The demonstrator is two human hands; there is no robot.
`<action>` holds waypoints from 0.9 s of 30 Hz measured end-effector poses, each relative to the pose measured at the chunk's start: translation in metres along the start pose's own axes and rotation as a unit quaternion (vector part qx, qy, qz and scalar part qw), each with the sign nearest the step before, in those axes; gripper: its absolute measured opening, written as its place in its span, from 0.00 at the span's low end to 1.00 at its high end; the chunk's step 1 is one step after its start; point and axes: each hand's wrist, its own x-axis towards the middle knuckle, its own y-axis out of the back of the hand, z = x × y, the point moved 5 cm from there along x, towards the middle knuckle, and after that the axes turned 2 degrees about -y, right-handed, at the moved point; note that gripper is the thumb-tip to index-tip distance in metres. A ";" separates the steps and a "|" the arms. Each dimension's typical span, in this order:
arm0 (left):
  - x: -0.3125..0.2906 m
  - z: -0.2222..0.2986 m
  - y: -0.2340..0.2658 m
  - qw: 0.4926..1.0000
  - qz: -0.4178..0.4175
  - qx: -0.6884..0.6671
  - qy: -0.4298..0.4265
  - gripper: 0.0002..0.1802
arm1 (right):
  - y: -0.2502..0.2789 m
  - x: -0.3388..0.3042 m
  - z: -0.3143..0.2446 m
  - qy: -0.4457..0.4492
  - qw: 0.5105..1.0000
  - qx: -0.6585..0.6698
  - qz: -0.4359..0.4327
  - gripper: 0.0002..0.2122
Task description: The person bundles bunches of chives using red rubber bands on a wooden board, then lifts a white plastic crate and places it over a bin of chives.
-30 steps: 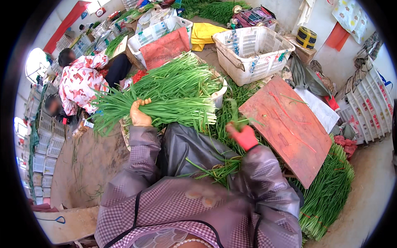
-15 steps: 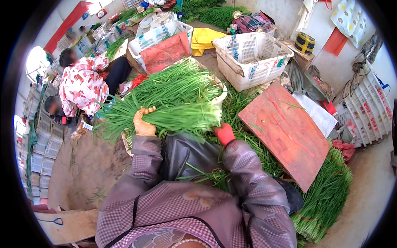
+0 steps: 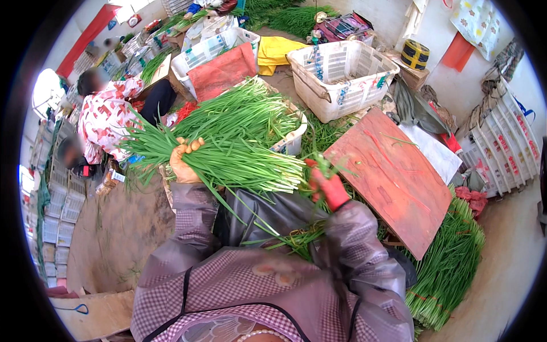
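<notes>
My left hand (image 3: 185,159), in a tan glove, is closed around a bunch of garlic chives (image 3: 250,162). The bunch lies across above my lap, pale cut ends to the right and leaf tips to the left. My right hand (image 3: 330,188), in a red glove, is just right of the pale ends and apart from them. It is smeared by motion, with a few loose green blades (image 3: 326,166) at its fingers. Behind the bunch, a heap of chives (image 3: 245,111) fills a white crate (image 3: 296,137). Loose leaves (image 3: 302,236) lie on the dark apron (image 3: 256,214).
A reddish board (image 3: 393,182) with red ties on it lies at right, above tied chive bundles (image 3: 450,273). A white crate (image 3: 342,74) stands behind, next to a yellow cloth (image 3: 276,54). A person in a patterned top (image 3: 108,117) sits at left.
My right hand has moved right and slightly up, away from the bunch's pale ends, with loose green at its fingers. My left hand has shifted slightly left; the held stalks are more spread.
</notes>
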 end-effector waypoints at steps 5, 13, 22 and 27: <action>-0.004 -0.003 -0.019 0.997 -0.066 -0.027 0.011 0.05 | 0.002 0.011 0.015 -0.076 0.977 -0.115 0.160 0.15; -0.001 0.008 -0.009 0.980 -0.178 -0.068 0.059 0.06 | -0.006 -0.011 0.013 -0.019 0.999 0.015 -0.021 0.21; -0.002 0.009 -0.034 0.952 -0.256 -0.127 0.108 0.08 | 0.046 -0.015 0.018 -0.129 0.987 0.094 0.034 0.10; -0.005 0.014 -0.031 0.953 -0.256 -0.122 0.104 0.08 | 0.006 -0.043 -0.030 -0.014 0.990 -0.132 -0.037 0.13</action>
